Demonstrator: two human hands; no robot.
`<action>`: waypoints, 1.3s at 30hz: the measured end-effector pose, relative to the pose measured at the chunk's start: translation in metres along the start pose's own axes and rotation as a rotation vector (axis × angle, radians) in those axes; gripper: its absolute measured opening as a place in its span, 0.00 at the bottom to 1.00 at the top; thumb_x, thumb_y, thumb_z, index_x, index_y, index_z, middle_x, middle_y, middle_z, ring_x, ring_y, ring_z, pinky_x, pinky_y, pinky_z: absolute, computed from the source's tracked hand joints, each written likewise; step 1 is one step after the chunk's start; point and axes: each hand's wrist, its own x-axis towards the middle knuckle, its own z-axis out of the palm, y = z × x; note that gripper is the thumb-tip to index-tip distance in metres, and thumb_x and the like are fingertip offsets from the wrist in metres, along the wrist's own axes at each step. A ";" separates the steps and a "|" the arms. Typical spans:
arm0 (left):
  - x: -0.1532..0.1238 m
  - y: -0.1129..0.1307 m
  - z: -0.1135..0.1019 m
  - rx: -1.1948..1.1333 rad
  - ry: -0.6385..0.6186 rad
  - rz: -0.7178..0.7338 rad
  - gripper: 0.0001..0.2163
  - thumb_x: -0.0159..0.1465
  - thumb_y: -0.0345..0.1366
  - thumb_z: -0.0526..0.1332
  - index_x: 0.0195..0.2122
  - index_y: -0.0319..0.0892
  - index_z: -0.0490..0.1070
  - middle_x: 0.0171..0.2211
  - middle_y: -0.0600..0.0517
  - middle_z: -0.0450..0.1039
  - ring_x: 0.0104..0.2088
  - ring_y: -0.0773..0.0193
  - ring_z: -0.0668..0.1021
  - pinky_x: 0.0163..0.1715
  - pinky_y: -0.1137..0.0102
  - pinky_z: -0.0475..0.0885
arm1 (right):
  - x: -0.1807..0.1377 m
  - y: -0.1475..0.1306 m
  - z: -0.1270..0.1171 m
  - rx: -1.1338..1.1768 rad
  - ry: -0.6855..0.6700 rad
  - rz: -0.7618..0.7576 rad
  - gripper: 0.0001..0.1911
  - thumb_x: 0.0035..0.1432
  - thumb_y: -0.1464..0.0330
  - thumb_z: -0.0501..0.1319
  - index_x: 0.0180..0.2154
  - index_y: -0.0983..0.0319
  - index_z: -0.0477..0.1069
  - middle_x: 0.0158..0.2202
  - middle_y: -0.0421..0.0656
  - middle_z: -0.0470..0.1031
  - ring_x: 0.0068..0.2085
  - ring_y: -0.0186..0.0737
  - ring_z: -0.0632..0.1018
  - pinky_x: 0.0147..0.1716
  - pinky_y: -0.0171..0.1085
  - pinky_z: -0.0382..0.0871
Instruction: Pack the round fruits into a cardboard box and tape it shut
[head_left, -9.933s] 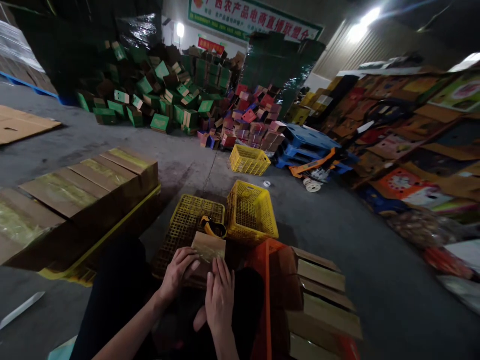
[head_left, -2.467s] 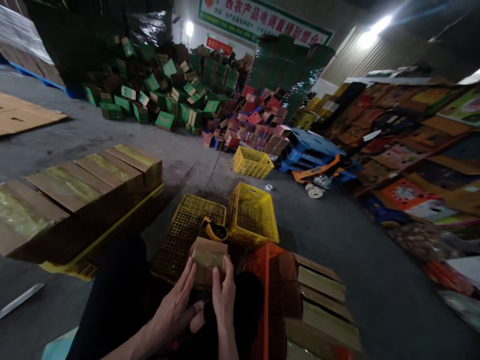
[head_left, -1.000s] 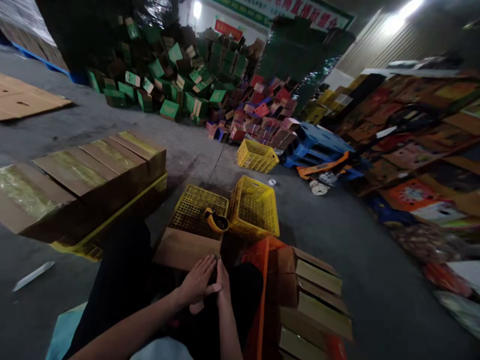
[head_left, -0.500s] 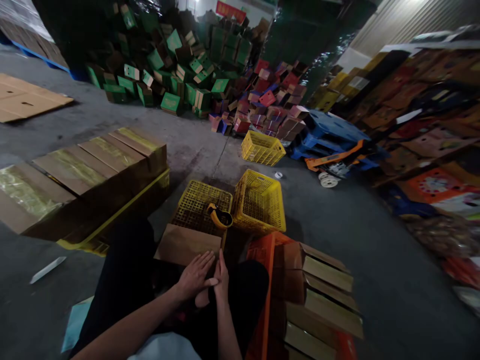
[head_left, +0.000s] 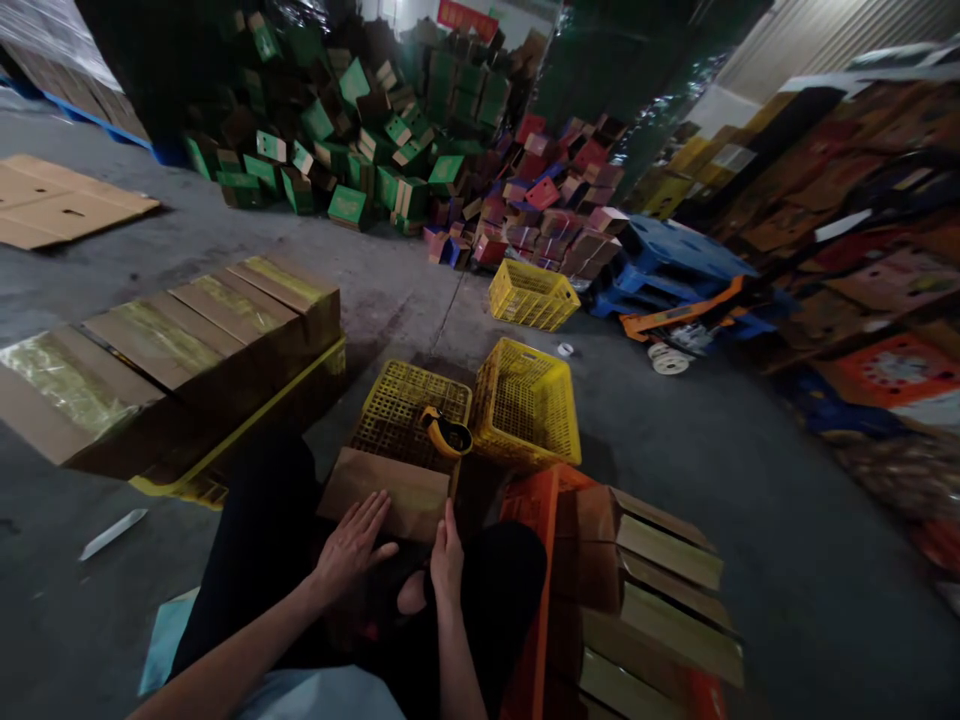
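Note:
A brown cardboard box (head_left: 386, 492) lies on its side across my lap and the near edge of an overturned yellow crate (head_left: 409, 412). My left hand (head_left: 351, 545) rests flat on the box's near face with fingers spread. My right hand (head_left: 448, 555) stands on edge against the box's right end, fingers straight and together, thumb tucked below. A yellow and black tape dispenser (head_left: 445, 432) sits on the crate just beyond the box.
An orange crate (head_left: 534, 545) at my right holds several taped brown boxes (head_left: 664, 565). A row of taped boxes (head_left: 180, 345) sits at the left. Two more yellow crates (head_left: 527, 402), blue pallets (head_left: 667, 262), and heaps of green boxes (head_left: 345, 150) and red boxes lie beyond.
The box went from upright between my hands to lying flat on its side. My left hand slid left across its face and apart from my right hand. My view tipped down.

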 end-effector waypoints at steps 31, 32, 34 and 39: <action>0.019 -0.020 0.017 -0.047 0.189 -0.258 0.24 0.70 0.47 0.56 0.67 0.52 0.62 0.72 0.43 0.48 0.70 0.41 0.53 0.60 0.44 0.64 | 0.003 -0.023 0.010 -0.643 0.165 -0.229 0.34 0.71 0.56 0.44 0.67 0.73 0.57 0.70 0.61 0.52 0.71 0.62 0.53 0.64 0.63 0.49; 0.020 -0.021 0.017 -0.045 0.183 -0.247 0.24 0.70 0.46 0.55 0.66 0.51 0.62 0.71 0.43 0.49 0.70 0.42 0.54 0.61 0.45 0.63 | 0.002 -0.025 0.014 -0.655 0.158 -0.238 0.34 0.71 0.56 0.44 0.67 0.73 0.57 0.69 0.62 0.52 0.71 0.62 0.53 0.65 0.63 0.49; 0.024 -0.023 0.017 -0.038 0.184 -0.226 0.23 0.71 0.45 0.55 0.65 0.49 0.64 0.71 0.42 0.51 0.70 0.43 0.56 0.62 0.46 0.62 | 0.000 -0.029 0.022 -0.673 0.141 -0.258 0.34 0.71 0.56 0.44 0.67 0.75 0.57 0.69 0.63 0.52 0.70 0.61 0.54 0.65 0.62 0.49; 0.027 -0.034 0.015 -0.078 0.180 -0.164 0.23 0.71 0.44 0.54 0.65 0.43 0.64 0.69 0.39 0.56 0.68 0.45 0.61 0.61 0.51 0.66 | -0.005 -0.037 0.043 -0.680 0.072 -0.306 0.35 0.71 0.56 0.47 0.67 0.75 0.56 0.69 0.62 0.54 0.71 0.61 0.53 0.66 0.60 0.50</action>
